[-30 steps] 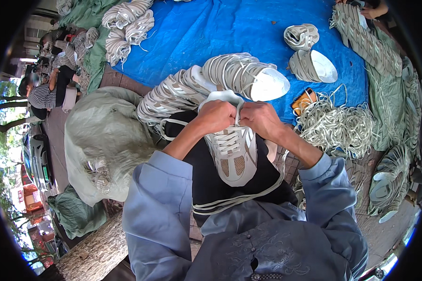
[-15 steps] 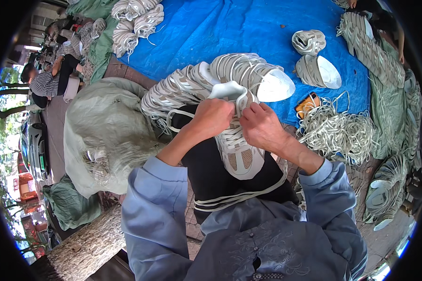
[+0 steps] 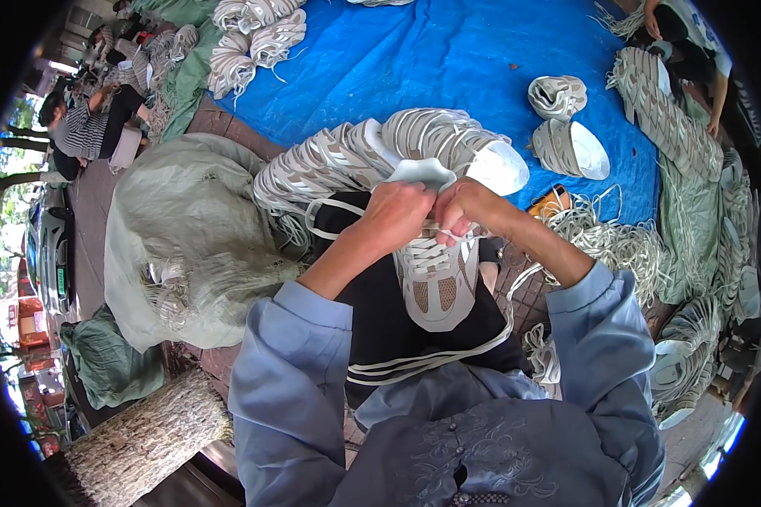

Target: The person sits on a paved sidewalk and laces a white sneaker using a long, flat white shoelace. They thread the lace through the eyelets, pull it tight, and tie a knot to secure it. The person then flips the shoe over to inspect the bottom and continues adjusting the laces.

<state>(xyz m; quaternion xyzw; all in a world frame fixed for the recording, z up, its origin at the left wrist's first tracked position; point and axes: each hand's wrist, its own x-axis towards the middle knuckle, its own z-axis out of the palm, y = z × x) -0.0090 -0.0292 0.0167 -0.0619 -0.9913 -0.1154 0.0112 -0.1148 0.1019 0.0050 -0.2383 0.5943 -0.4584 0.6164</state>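
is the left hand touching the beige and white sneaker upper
Touching. In the head view, the left hand is closed on the sneaker upper at its collar edge, fingers curled.

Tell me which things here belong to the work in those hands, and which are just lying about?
Seemingly part of it:
- shoe upper, with left hand and right hand at its opening and lacing
- laces across the lap
- lace heap
- stacked uppers

Apparently lying about:
- orange object
- dark green bundle
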